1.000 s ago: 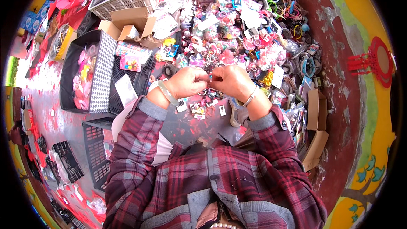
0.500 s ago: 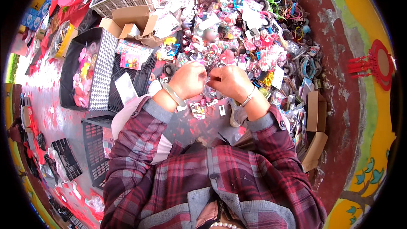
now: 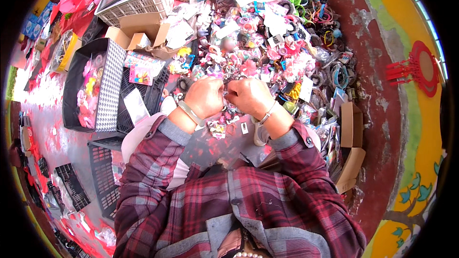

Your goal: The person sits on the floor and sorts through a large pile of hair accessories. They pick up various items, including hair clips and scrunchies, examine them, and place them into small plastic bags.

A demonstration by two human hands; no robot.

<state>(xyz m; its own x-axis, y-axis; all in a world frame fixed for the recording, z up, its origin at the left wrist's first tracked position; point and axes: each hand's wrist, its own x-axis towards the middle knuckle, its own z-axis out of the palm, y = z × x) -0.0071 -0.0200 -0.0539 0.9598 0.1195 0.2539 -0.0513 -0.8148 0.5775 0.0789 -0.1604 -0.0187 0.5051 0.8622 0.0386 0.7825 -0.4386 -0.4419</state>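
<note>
Both hands meet just in front of the heap of hair accessories [image 3: 267,43]. The left hand [image 3: 205,96] and right hand [image 3: 248,96] are curled nearly closed, fingertips pinching one small item [image 3: 225,93] between them, too tiny to identify. By the look of it, most of the heap remains unsorted; the black box [image 3: 111,86], left of the heap, holds only a few pieces.

Both hands, left [image 3: 205,96] and right [image 3: 249,96], meet fingertip to fingertip above heaped hair accessories [image 3: 267,52]
</note>
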